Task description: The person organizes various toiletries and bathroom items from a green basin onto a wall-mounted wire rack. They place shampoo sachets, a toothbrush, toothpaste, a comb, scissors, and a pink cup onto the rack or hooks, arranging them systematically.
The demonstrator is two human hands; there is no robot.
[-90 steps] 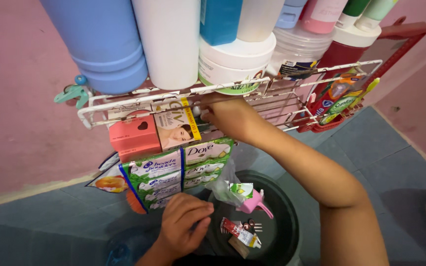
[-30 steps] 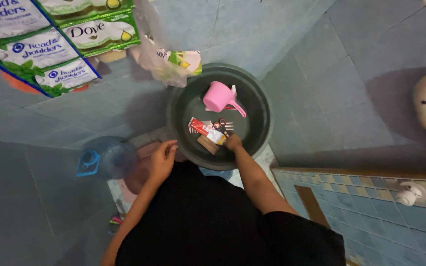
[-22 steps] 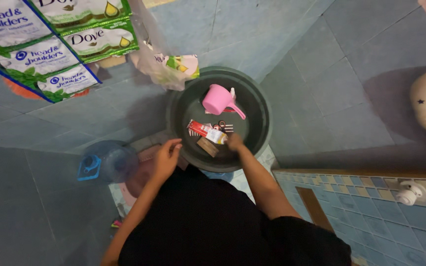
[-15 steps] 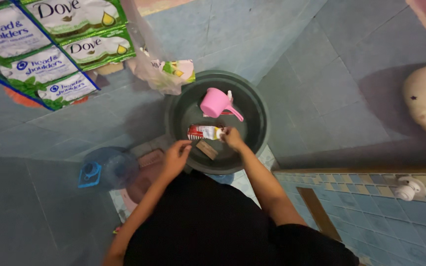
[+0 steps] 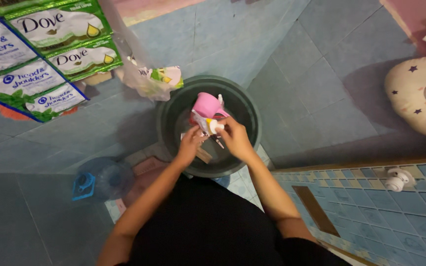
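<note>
A pink dipper (image 5: 207,105) sits in a dark green basin (image 5: 173,106) on blue floor tiles (image 5: 321,69), beside green-and-white sachets (image 5: 50,44).

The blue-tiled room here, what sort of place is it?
Probably a home bathroom or washroom: blue floor tiles, a dark basin holding a pink dipper, and shampoo sachets hanging overhead.

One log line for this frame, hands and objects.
left hand: on tube | right hand: holds tube | over basin | pink dipper in basin
</note>
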